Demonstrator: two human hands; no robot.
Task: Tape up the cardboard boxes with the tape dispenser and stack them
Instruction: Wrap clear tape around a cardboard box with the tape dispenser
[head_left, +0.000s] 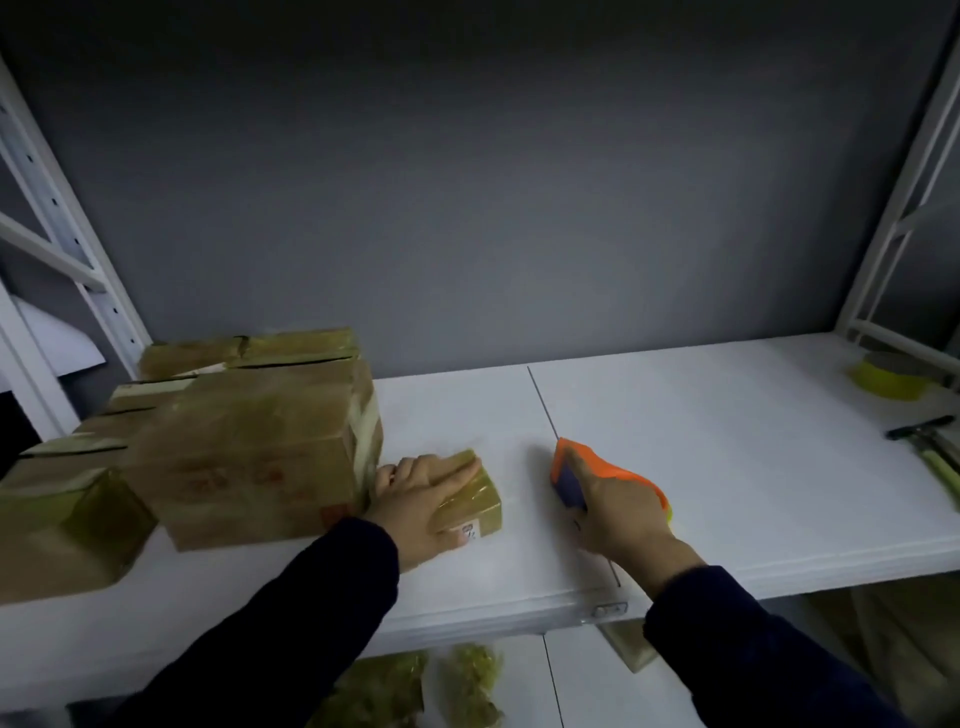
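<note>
dark sleeves (311, 597) reach over the white surface (727, 467). left grip (421, 499) lies flat, fingers straight, pressing the small box (483, 499) beneath it; the box looks taped already, its long axis running away from the person. right grip (618, 519), well apart, is clamped on the orange tape dispenser (613, 470), nose pointing away. just left of the left grip, taped boxes (249, 457) stand piled; stacking this one likely remains.

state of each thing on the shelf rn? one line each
small box: taped, flat on shelf, left hand on top.
left hand: fingers straight, resting on small box.
dispenser: held, apart from small box.
right hand: grips dispenser.
big box: closed, taped, beside small box.
other boxes: closed, taped.
tape roll: lying flat, far right, untouched.
</note>
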